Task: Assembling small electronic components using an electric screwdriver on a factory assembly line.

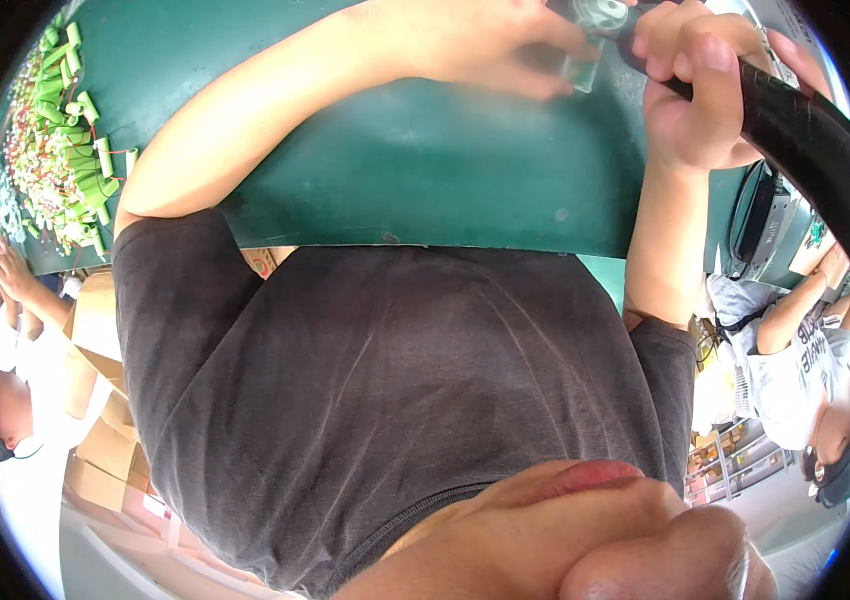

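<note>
My left hand (485, 45) reaches across the dark green table (425, 170) and its fingers press on a small clear rectangular piece (585, 68) at the top of the view. My right hand (695, 95) is closed around a thick black tool handle (805, 130) that curves away to the right. The tool's tip meets the small piece near a round metal part (600, 12); that spot is blurred. My dark grey shirt fills the middle of the view.
A pile of green cylinders with red wires (65, 150) lies at the table's left end. Cardboard boxes (95, 330) stand at lower left. Other people sit at the left (5, 400) and right (815, 370). A grey device (765, 220) stands at right.
</note>
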Demonstrator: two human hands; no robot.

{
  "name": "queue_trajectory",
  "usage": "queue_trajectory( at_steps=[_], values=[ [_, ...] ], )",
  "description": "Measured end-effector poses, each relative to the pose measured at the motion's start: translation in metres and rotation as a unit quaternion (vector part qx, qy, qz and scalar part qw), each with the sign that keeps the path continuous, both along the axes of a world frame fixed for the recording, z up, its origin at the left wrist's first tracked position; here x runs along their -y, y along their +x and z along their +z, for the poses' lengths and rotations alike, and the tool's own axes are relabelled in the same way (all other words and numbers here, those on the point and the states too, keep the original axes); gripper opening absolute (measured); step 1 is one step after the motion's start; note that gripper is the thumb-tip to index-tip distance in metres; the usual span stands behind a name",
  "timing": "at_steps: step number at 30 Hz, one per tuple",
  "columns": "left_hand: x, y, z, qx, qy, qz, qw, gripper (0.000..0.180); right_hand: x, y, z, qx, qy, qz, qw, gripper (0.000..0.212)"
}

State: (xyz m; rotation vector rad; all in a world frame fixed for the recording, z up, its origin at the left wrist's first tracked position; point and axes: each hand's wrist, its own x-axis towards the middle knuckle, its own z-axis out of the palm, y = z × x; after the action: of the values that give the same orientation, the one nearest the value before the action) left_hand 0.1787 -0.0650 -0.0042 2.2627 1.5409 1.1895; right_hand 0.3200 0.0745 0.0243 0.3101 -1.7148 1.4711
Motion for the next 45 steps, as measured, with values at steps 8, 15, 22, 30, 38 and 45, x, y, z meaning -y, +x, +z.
queue_trajectory(
  at_steps=[8, 15, 22, 30, 38, 45],
  values=[
    [-0.005, 0.002, 0.016, 0.004, -0.033, 0.011, 0.999, 0.034, -0.011, 0.013, -0.002, 0.026, -0.008, -0.054, 0.998, 0.052],
    [-0.046, -0.081, 0.048, -0.085, 0.003, 0.175, 0.981, 0.028, -0.001, 0.007, 0.004, 0.009, -0.114, -0.075, 0.991, 0.049],
    [-0.133, -0.202, 0.031, -0.115, -0.068, 0.279, 0.951, 0.051, 0.009, 0.006, 0.003, 0.079, -0.179, -0.016, 0.981, 0.071],
    [-0.231, -0.177, -0.016, -0.156, 0.01, 0.175, 0.972, 0.07, -0.005, 0.005, 0.01, 0.058, -0.02, -0.021, 0.998, 0.054],
    [-0.173, -0.118, 0.022, -0.056, 0.049, 0.236, 0.969, 0.05, -0.006, 0.024, 0.019, 0.131, -0.272, 0.026, 0.953, 0.055],
    [-0.035, -0.001, 0.039, -0.055, -0.012, 0.176, 0.983, 0.04, -0.085, 0.079, 0.059, 0.028, -0.161, -0.097, 0.982, 0.021]
  ],
)
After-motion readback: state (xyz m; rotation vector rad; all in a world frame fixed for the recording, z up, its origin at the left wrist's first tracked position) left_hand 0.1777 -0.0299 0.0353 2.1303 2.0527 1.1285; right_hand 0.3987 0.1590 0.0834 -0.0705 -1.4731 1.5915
